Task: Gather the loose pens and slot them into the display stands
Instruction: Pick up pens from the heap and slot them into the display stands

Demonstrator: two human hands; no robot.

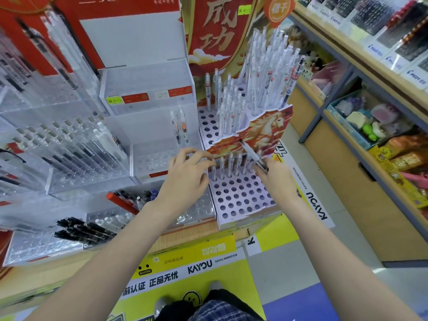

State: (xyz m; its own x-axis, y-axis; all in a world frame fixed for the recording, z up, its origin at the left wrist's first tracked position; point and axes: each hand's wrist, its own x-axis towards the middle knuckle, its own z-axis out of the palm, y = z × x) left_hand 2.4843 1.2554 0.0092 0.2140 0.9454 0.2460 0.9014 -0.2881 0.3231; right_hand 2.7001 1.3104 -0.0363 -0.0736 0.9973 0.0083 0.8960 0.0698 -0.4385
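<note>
The right hand (275, 176) has its grip clamped on one pen (253, 154), pinched near the dark lower end with the barrel slanting up toward 11 o'clock over the front row of the holed stand (240, 200). The left hand (185, 174) has curled fingers touching the standing pens (229, 165) at the row's 9 o'clock end; whether it truly pinches one I cannot tell. A pen like this is likely light, stiff and a little slick, so a pinch low on the barrel should steer the tip best. Most holes toward 6 o'clock sit open, giving free room. At 12 o'clock the horse-printed card (254, 133) overhangs the row and could catch the pen's top. At 9 o'clock the clear bins (148, 158) crowd close beside the left hand.
</note>
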